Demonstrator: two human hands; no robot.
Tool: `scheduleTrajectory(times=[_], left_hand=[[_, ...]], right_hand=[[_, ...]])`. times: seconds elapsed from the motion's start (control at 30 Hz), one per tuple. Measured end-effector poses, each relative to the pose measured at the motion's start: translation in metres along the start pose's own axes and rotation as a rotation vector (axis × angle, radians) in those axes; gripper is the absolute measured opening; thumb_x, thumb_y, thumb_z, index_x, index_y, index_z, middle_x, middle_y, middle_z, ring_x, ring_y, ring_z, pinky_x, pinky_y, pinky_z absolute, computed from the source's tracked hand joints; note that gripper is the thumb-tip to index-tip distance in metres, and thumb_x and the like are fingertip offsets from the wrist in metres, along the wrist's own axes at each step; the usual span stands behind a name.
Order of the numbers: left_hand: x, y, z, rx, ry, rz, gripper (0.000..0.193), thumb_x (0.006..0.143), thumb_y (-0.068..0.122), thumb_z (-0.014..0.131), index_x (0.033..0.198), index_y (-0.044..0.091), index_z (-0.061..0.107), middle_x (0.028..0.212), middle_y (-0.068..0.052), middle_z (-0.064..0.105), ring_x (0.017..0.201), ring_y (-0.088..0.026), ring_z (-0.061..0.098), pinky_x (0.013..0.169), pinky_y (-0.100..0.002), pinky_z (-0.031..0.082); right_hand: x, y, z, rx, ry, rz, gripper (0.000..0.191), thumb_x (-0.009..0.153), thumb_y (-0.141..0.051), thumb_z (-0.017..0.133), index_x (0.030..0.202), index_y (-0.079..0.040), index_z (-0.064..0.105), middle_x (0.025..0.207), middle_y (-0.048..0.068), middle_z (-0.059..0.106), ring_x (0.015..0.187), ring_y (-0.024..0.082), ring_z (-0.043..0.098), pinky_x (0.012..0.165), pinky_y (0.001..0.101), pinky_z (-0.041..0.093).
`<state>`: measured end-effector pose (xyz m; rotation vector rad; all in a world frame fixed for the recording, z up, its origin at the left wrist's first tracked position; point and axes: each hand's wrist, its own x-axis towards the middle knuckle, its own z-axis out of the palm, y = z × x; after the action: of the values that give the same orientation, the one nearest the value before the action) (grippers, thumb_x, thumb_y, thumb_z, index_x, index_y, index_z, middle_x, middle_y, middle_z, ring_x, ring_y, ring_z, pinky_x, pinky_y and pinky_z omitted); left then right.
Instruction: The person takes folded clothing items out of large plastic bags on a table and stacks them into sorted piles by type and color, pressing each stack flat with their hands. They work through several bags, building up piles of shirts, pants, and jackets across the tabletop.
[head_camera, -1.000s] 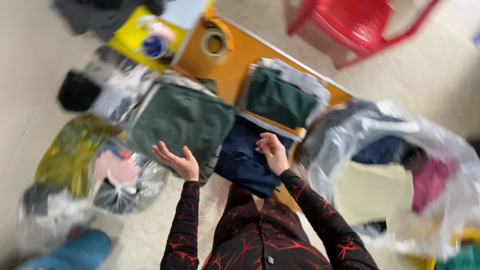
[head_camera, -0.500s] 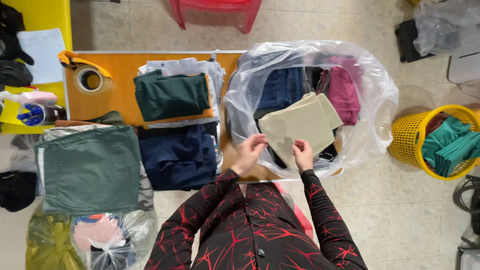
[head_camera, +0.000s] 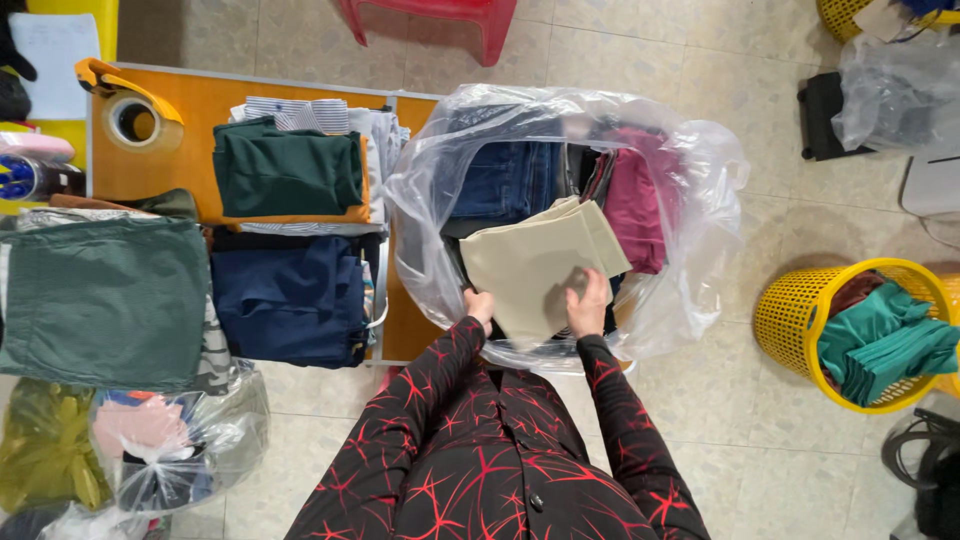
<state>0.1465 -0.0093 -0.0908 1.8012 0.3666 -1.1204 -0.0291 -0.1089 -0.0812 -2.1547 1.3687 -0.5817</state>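
We see the left hand (head_camera: 480, 304) and right hand (head_camera: 588, 300) both gripping a folded beige cloth garment (head_camera: 535, 262) inside the clear plastic bag (head_camera: 690, 190). Beside it, folded clothes cover the orange counter (head_camera: 195, 110) on a pale tiled floor (head_camera: 700, 60).

The beige garment (head_camera: 535, 265) under both hands was matt, smooth woven cloth. Around it the bag (head_camera: 700, 180) was thin clear plastic, glossy and crinkled. Inside lay blue denim (head_camera: 505, 178), coarser in look, and a soft magenta cloth (head_camera: 635, 200). The counter (head_camera: 200, 105) had a smooth orange top with a pale metal edge. The green fold (head_camera: 285, 168) was matt cloth. The basket (head_camera: 790, 315) was yellow plastic mesh. The floor (head_camera: 770, 420) was speckled tile, faintly shiny.
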Motion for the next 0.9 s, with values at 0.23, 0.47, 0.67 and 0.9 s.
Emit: scheduleTrajectory(times=[0.23,0.47,0.67,0.9], left_hand=[[0.005,-0.008,-0.019,-0.145,-0.095,0.091,0.05,0.08,0.013,0.079,0.123,-0.005,0.062,0.118,-0.018,0.071,0.106,-0.026,0.065,0.093,-0.039,0.052],[0.016,-0.016,-0.022,-0.363,-0.22,-0.14,0.056,0.08,0.018,0.079,0.128,0.005,0.055,0.115,-0.009,0.068,0.106,-0.025,0.066,0.086,-0.045,0.056],[0.014,-0.024,-0.017,-0.288,-0.432,-0.248,0.045,0.082,0.02,0.08,0.121,0.004,0.065,0.11,-0.009,0.069,0.095,-0.025,0.066,0.075,-0.04,0.056],[-0.004,-0.035,0.014,-0.652,-0.522,-0.281,0.029,0.088,0.015,0.073,0.115,0.007,0.066,0.107,-0.006,0.072,0.095,-0.019,0.07,0.076,-0.033,0.06]], right_hand=[[0.047,0.002,0.005,-0.31,-0.154,0.182,0.029,0.088,-0.019,0.074,0.112,-0.008,0.062,0.11,0.014,0.064,0.11,0.038,0.06,0.09,0.0537,0.044],[0.054,0.013,0.002,-0.103,0.077,0.079,0.019,0.088,-0.012,0.068,0.106,-0.008,0.063,0.105,0.013,0.065,0.104,0.036,0.06,0.09,0.0501,0.045],[0.005,0.015,0.009,0.168,0.028,0.094,0.02,0.093,-0.015,0.068,0.11,-0.005,0.063,0.097,0.012,0.063,0.09,0.025,0.061,0.083,0.0399,0.05],[-0.083,0.03,0.016,0.626,-0.109,0.608,0.037,0.097,-0.023,0.074,0.119,0.003,0.06,0.108,0.019,0.066,0.09,0.027,0.066,0.08,0.0373,0.056]])
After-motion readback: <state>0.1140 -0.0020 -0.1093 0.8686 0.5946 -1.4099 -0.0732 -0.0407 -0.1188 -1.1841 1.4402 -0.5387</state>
